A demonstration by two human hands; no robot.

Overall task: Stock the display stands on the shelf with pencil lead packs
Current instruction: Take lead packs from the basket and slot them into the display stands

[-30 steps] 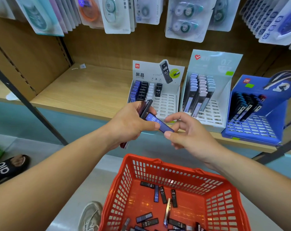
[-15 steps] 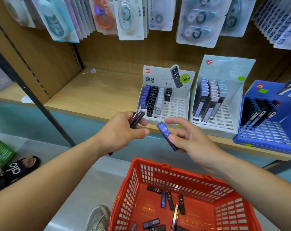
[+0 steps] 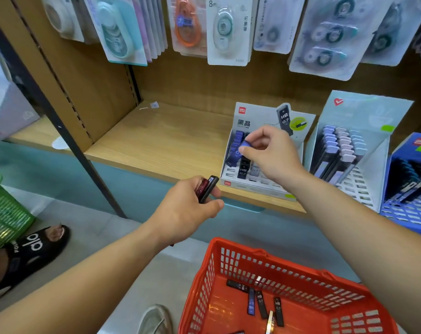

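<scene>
At white "HB 0.7" stand (image 3: 257, 115): right hand (image 3: 274, 156) pinches blue pack (image 3: 244, 145); left hand (image 3: 185, 210) grips red, black packs (image 3: 208, 188).

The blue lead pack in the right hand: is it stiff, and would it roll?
The blue lead pack is probably stiff: pinched by the right hand at its top end only, it shows no bend. It looks light, since fingertips alone carry it. Its flat sides suggest sliding, not rolling, like loose packs lying flat in the red basket.
</scene>
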